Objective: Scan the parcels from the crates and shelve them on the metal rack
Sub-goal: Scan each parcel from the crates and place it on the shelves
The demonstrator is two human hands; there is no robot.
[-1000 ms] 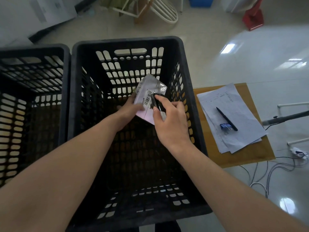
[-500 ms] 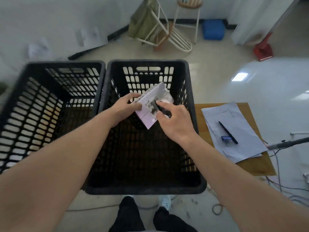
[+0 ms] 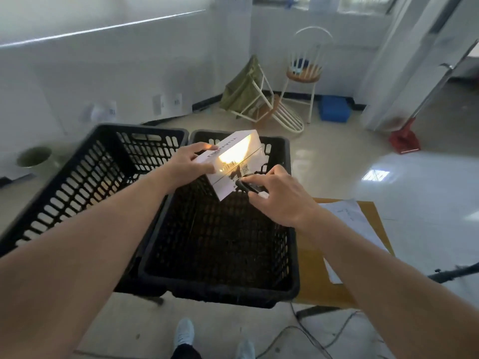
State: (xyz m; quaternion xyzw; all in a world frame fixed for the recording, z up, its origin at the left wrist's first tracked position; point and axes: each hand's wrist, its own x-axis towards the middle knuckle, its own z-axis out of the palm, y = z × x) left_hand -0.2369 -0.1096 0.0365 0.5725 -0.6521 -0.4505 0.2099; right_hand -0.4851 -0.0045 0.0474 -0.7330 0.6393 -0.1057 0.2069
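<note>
White parcel (image 3: 234,161), pinched at its left end by the left hand (image 3: 190,161), thumb beneath and fingers on top; long axis running from near right to far left, far end tilted up; right hand (image 3: 278,196) curled round a small black scanner (image 3: 247,186) touching the barcode label; both held above the right black crate (image 3: 220,286); second crate (image 3: 77,182) adjoining left; wooden table (image 3: 313,286) with papers (image 3: 352,224) to the right.

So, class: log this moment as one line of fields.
left hand: holds parcel over right crate | right hand: pinches scanner at barcode | shelving: not yet done
</note>
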